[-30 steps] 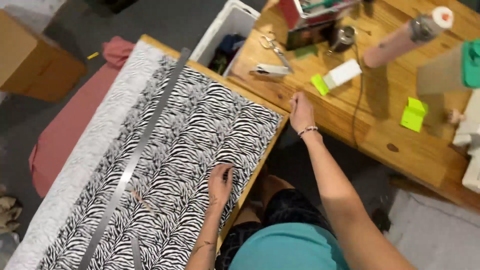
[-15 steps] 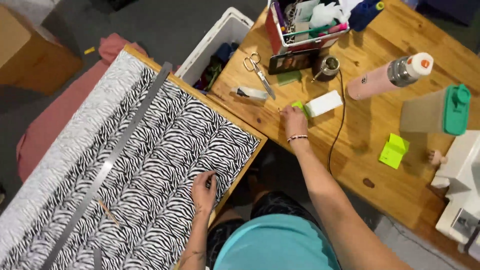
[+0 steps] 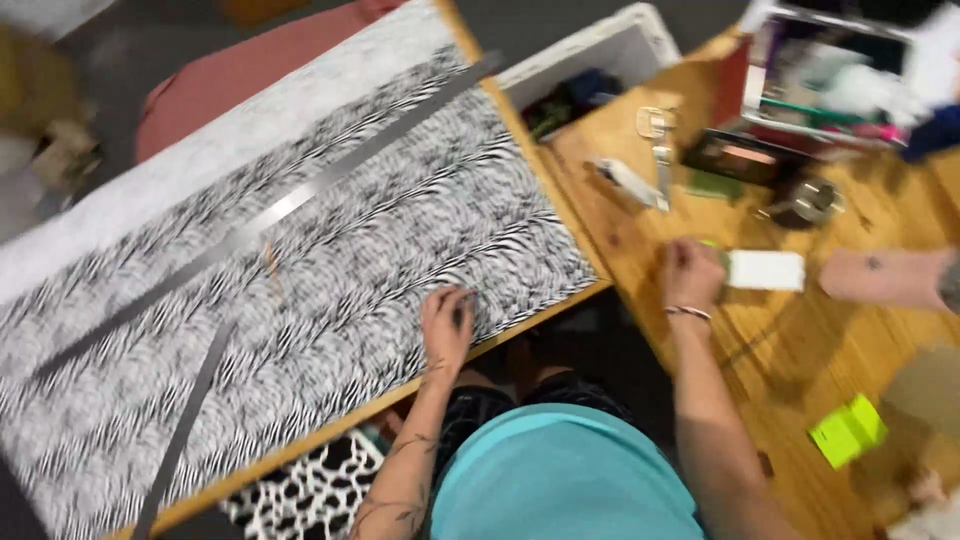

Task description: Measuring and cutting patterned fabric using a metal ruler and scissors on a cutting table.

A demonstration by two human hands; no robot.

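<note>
My left hand (image 3: 447,322) presses flat on the zebra-print fabric (image 3: 330,260) at its near edge; my right hand (image 3: 690,275), curled, reaches the white block (image 3: 765,270) on the right counter (image 3: 800,350), seemingly fetching it; grasping comes next.

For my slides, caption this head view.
Left hand rests on zebra-print fabric; right hand beside a white box.

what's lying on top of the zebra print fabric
A long metal ruler lies across the zebra fabric, a second metal strip lower left, and the left hand presses its near edge. The board underneath shows only at its edges.
</note>
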